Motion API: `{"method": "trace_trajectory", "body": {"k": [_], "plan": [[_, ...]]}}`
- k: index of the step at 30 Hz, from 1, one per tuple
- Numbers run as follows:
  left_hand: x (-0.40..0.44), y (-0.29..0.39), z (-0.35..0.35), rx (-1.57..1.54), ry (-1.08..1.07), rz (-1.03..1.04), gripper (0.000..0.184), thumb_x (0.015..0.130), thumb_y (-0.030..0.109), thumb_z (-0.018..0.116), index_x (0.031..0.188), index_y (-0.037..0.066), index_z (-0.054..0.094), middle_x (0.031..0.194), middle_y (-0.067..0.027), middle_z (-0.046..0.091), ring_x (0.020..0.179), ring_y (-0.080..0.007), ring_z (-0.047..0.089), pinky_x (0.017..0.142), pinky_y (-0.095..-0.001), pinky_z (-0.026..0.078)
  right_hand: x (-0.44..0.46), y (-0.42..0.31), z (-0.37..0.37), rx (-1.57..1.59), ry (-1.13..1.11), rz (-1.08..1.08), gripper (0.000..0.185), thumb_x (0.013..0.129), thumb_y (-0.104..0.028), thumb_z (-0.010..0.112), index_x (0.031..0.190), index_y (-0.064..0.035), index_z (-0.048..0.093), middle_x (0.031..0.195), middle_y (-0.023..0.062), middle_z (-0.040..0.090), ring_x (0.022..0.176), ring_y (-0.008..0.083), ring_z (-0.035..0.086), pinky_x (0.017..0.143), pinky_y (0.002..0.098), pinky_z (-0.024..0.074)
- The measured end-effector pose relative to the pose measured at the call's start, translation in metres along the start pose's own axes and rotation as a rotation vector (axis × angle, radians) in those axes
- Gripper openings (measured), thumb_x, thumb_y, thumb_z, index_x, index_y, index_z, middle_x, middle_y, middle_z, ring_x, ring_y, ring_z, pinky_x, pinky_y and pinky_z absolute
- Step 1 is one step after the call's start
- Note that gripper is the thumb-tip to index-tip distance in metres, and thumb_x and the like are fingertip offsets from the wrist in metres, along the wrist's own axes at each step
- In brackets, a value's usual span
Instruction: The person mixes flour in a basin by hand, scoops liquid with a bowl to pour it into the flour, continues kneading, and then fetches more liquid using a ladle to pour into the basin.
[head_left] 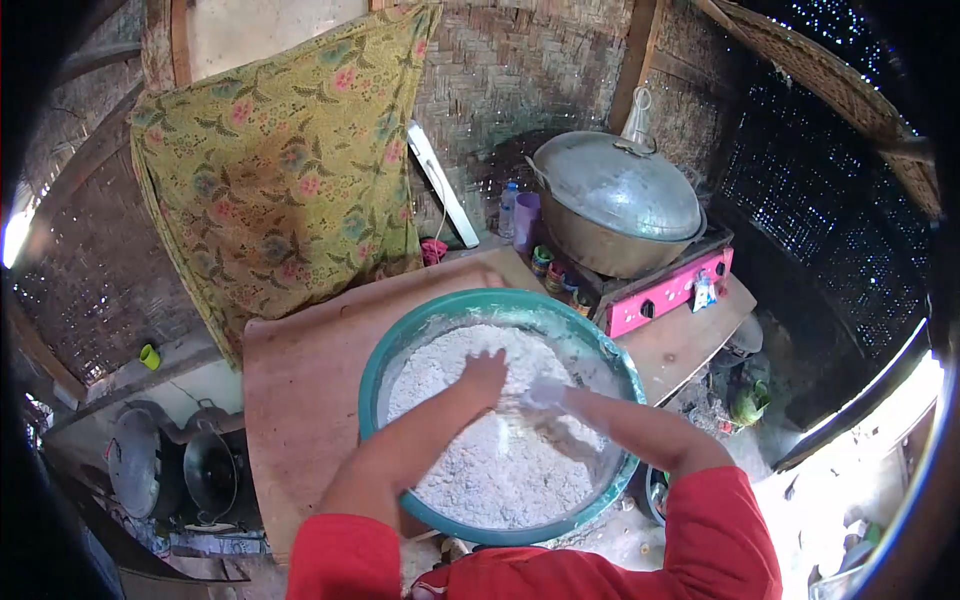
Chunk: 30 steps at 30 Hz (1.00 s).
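Observation:
A wide green basin [375,375] holds a heap of white, crumbly flour-like powder [490,470]. My left hand [485,377] lies on the powder near the middle of the heap, fingers apart, with nothing seen in it. Close to its right, my right hand [546,393] is in the powder too, coated white and blurred, so its fingers cannot be made out. A darker hollow shows in the powder just below the right hand.
The basin stands at the edge of a wooden table [310,400]. Behind it, a large lidded pot [620,200] sits on a pink gas stove [670,290]. A purple cup [526,220] and a bottle [508,208] are beside the pot. Patterned cloth [290,190] hangs at the back left.

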<state>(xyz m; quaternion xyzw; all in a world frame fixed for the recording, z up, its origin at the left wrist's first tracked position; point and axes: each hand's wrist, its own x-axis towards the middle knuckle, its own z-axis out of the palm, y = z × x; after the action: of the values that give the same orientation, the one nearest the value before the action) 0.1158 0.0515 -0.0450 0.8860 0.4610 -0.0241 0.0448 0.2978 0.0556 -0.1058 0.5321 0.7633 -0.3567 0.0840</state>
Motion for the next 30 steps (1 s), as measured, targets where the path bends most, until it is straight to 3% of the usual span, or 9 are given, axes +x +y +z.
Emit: {"method": "trace_trajectory", "body": {"k": [6, 7, 12, 15, 18, 21, 22, 24, 30], "plan": [[-0.103, -0.026, -0.024, -0.236, -0.229, 0.004, 0.032, 0.061, 0.018, 0.067, 0.077, -0.009, 0.062, 0.102, -0.0305, 0.057, 0.084, -0.0448, 0.059, 0.083, -0.0412, 0.048, -0.102, -0.075, -0.01, 0.117, -0.166, -0.374, 0.071, 0.072, -0.039, 0.074, 0.129, -0.0068, 0.046, 0.118, 0.016, 0.057, 0.104, 0.0266, 0.053, 0.089, 0.0365, 0.0423], [-0.12, -0.014, -0.05, -0.195, -0.365, 0.085, 0.058, 0.057, 0.024, 0.072, 0.106, -0.006, 0.06, 0.123, -0.0329, 0.045, 0.107, -0.0453, 0.05, 0.094, -0.0492, 0.041, -0.112, -0.073, -0.024, 0.029, -0.211, -0.419, 0.07, 0.073, -0.039, 0.074, 0.129, -0.0068, 0.046, 0.117, 0.0167, 0.057, 0.102, 0.0277, 0.054, 0.09, 0.0369, 0.0422], [-0.112, -0.005, -0.036, -0.227, -0.259, -0.009, 0.102, 0.061, 0.047, 0.074, 0.144, 0.024, 0.02, 0.151, -0.0149, -0.002, 0.135, -0.0478, 0.003, 0.096, -0.0743, 0.012, -0.035, -0.062, -0.122, -0.338, -0.082, -0.415, 0.057, 0.079, -0.04, 0.065, 0.123, -0.0065, 0.049, 0.112, 0.0193, 0.058, 0.097, 0.0302, 0.057, 0.087, 0.0399, 0.0438], [-0.072, -0.045, -0.005, -0.196, -0.066, -0.344, 0.097, 0.065, 0.051, 0.071, 0.143, 0.023, 0.021, 0.149, -0.0167, 0.015, 0.134, -0.0441, 0.015, 0.103, -0.0646, 0.017, 0.064, -0.078, -0.105, -0.315, -0.032, -0.352, 0.05, 0.08, -0.04, 0.061, 0.116, -0.0058, 0.053, 0.108, 0.0181, 0.06, 0.093, 0.0305, 0.059, 0.083, 0.0404, 0.0451], [-0.051, -0.098, 0.035, -0.488, 0.226, -0.014, 0.106, 0.056, 0.059, 0.074, 0.141, 0.015, 0.027, 0.142, -0.02, 0.032, 0.128, -0.0373, 0.035, 0.107, -0.0443, 0.027, 0.1, -0.12, -0.061, -0.312, -0.067, -0.353, 0.045, 0.081, -0.04, 0.057, 0.109, -0.0051, 0.058, 0.104, 0.0169, 0.062, 0.089, 0.0308, 0.06, 0.078, 0.0409, 0.0464], [-0.081, -0.071, -0.009, -0.097, -0.042, -0.36, 0.098, 0.057, 0.065, 0.069, 0.135, 0.015, 0.039, 0.128, -0.0201, 0.049, 0.118, -0.0326, 0.047, 0.102, -0.0326, 0.035, 0.066, -0.129, -0.037, -0.415, -0.126, -0.44, 0.042, 0.083, -0.041, 0.053, 0.102, -0.0044, 0.062, 0.1, 0.0156, 0.064, 0.085, 0.0311, 0.061, 0.074, 0.0415, 0.0476], [-0.098, -0.055, -0.039, -0.329, -0.165, -0.281, 0.087, 0.058, 0.056, 0.073, 0.126, 0.008, 0.045, 0.125, -0.02, 0.051, 0.115, -0.0328, 0.049, 0.1, -0.0347, 0.036, 0.038, -0.118, -0.036, -0.325, -0.064, -0.745, 0.045, 0.082, -0.042, 0.053, 0.1, -0.0022, 0.061, 0.091, 0.019, 0.065, 0.08, 0.0329, 0.062, 0.074, 0.0424, 0.0486], [-0.138, -0.007, -0.12, -0.713, -0.208, 0.018, 0.071, 0.06, 0.042, 0.078, 0.115, 0.004, 0.054, 0.114, -0.0207, 0.058, 0.109, -0.0306, 0.054, 0.095, -0.0368, 0.04, -0.019, -0.116, -0.031, -0.282, -0.161, -0.429, 0.058, 0.073, -0.052, 0.061, 0.111, -0.0077, 0.058, 0.103, 0.0226, 0.061, 0.092, 0.0362, 0.06, 0.08, 0.0413, 0.0478], [-0.15, 0.026, -0.063, -0.18, -0.468, 0.021, 0.125, 0.05, 0.03, 0.085, 0.146, 0.028, 0.004, 0.151, -0.0133, -0.008, 0.126, -0.0514, 0.028, 0.095, -0.0723, 0.02, -0.14, -0.088, -0.028, -0.746, -0.201, -0.193, 0.093, 0.075, -0.059, 0.058, 0.146, -0.0209, 0.011, 0.148, 0.021, 0.011, 0.134, 0.0463, 0.012, 0.102, 0.0659, 0.0163]]}}
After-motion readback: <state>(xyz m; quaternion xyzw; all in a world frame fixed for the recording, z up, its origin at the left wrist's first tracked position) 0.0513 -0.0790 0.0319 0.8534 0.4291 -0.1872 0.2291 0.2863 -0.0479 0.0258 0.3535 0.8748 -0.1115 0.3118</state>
